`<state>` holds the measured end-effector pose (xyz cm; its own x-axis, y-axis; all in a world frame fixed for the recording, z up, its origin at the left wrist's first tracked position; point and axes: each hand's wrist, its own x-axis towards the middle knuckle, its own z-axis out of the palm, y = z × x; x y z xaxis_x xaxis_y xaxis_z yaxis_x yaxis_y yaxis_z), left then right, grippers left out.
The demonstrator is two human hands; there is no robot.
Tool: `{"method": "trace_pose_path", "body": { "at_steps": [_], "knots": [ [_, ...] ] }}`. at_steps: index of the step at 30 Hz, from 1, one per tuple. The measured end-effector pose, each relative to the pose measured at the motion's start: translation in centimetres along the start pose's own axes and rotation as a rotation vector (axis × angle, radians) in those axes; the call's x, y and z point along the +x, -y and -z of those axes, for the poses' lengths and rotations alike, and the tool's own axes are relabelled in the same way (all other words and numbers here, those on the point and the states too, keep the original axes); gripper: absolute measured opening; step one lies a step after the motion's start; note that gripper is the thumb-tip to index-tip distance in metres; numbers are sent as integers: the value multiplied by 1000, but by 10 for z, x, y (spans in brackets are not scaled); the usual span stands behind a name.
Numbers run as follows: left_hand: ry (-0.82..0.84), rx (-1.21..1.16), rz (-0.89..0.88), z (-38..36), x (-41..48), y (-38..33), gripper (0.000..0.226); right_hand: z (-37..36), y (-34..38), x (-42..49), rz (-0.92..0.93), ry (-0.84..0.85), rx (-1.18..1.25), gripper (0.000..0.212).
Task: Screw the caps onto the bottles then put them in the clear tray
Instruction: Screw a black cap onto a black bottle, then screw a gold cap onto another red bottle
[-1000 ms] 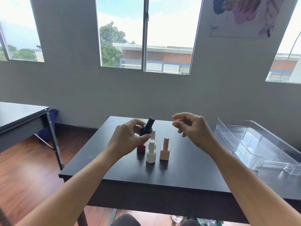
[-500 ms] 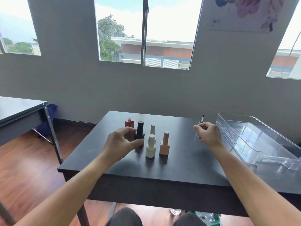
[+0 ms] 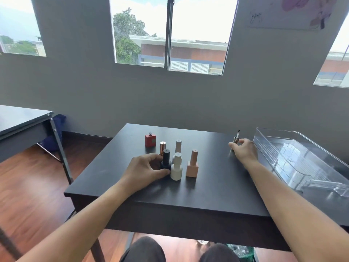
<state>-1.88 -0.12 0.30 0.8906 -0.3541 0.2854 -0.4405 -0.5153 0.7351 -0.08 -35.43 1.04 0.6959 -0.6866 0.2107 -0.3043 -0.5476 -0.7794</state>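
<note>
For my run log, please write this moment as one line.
left hand: holds black bottle on table | right hand: grips brush cap | red bottle: uncapped | clear tray: empty

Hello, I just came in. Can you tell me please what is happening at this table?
A person is capping small nail polish bottles at a dark table. The left hand grips a black round bottle standing upright among other capped bottles. The right hand holds a silver cap with its brush pointing up. A red square bottle at the back has no cap; its threaded neck is bare. The clear plastic tray on the right holds no bottles yet.
</note>
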Motion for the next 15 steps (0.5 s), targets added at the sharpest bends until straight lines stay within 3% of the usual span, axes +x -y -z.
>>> {"method": "trace_pose_path", "body": {
  "at_steps": [8,15],
  "knots": [
    [31,-2,10,0,-1,2,38,-4,0,0,-6,-7,-38,30],
    [47,-9,69,9,-2,1,39,-2,17,-28,114,35,129,17]
  ]
}}
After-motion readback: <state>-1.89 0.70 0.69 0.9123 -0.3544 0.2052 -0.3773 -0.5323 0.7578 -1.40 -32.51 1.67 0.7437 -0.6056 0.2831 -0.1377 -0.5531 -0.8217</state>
